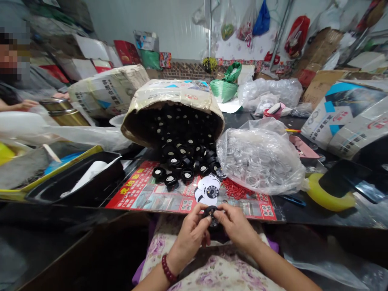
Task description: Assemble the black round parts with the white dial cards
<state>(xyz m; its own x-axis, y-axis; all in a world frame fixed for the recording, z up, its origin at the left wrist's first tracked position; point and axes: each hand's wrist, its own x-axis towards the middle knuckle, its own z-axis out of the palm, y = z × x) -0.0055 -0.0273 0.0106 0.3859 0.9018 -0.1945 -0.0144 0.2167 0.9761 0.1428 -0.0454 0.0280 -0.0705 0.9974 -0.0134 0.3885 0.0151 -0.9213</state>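
Between my two hands, just off the table's front edge, is a round black part [213, 216] with a dial-like face. My left hand [194, 228] grips its left side, and a dark red bead bracelet circles that wrist. The fingers of my right hand [235, 224] press on its right side. Beyond my hands, white paper-like discs [207, 190] with black markings lie on a red printed sheet [169, 198]. Several round black parts [187, 175] spill from a tipped carton [172, 95]. Small red pieces [238, 190] form a pile beside a clear bag of transparent rings [260, 161].
At the left are a black tray [75, 173] with a white scoop-like object and a gold flask [65, 113]. A person's hand [28, 105] shows at far left. A yellow tape roll [330, 193] and a pink tray [303, 147] stand at the right.
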